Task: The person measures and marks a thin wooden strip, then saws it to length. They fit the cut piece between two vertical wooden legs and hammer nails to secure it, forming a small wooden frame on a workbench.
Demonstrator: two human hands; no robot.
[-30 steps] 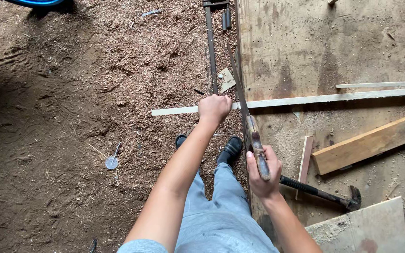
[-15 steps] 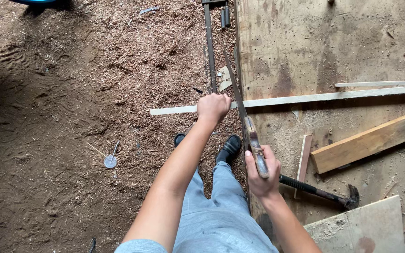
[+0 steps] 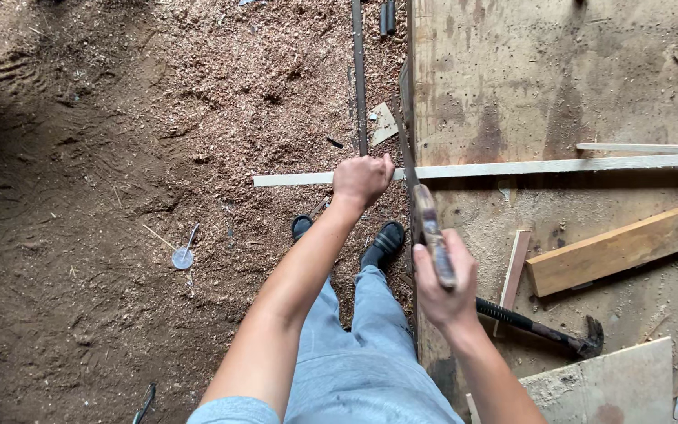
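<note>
The strip [image 3: 512, 167], a long pale wooden slat, is lying across the near part of the tabletop [image 3: 559, 71], its left end sticking out over the sawdust floor [image 3: 119, 157]. The left hand [image 3: 362, 179] is closing its fingers over that overhanging part just past the tabletop edge, pressing it down. At 5 o'clock from it, the right hand [image 3: 442, 284] is wrapping tightly around the handle of a saw [image 3: 421, 208], whose narrow blade is running up toward 12 o'clock and meeting the strip just beside the left hand. Whether the teeth are biting into the wood cannot be told.

At 3 o'clock from the right hand, a hammer [image 3: 543, 330] is lying on the tabletop, head pointing to 4 o'clock. A thick plank [image 3: 621, 247] is resting slantwise farther right, with a short stick [image 3: 514, 267] between it and the saw. A pale board [image 3: 614, 385] is sitting at 5 o'clock. Below the left hand, two black shoes [image 3: 386, 242] are standing in the sawdust, and a small round disc [image 3: 183, 257] is lying at 9 o'clock.
</note>
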